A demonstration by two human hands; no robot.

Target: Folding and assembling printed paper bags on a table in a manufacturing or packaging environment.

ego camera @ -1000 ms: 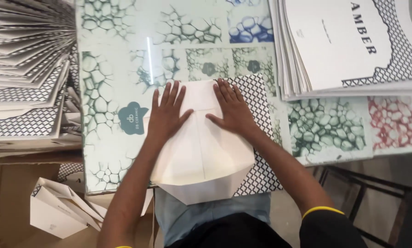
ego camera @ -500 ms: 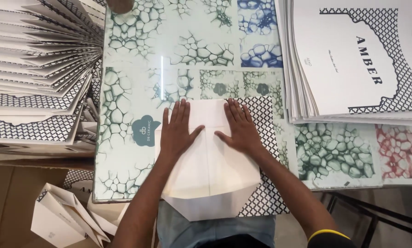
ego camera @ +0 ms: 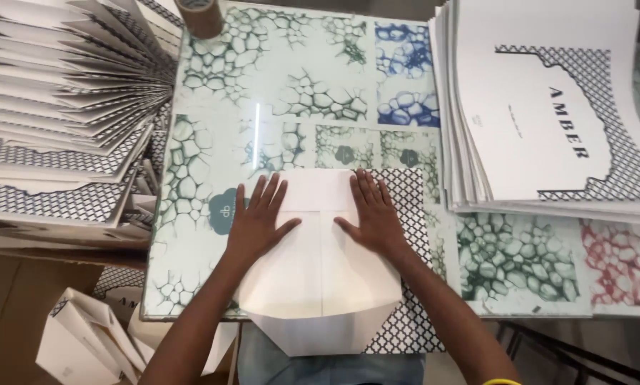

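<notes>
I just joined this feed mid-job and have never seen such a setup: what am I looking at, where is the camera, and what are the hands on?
There is no machine here. The one view comes from a camera worn on a person's head, looking down at their own bare hands. The left hand and the right hand both lie flat, fingers spread, on a folded white paper piece whose near end hangs over the table edge. Neither hand grips anything. The glass-topped table shows green and blue cell-like patterns. At right lies a stack of large printed sheets, at left a fanned pile of folded pieces, and a tape roll stands at the far edge. Finished paper bags sit lower left.
</notes>
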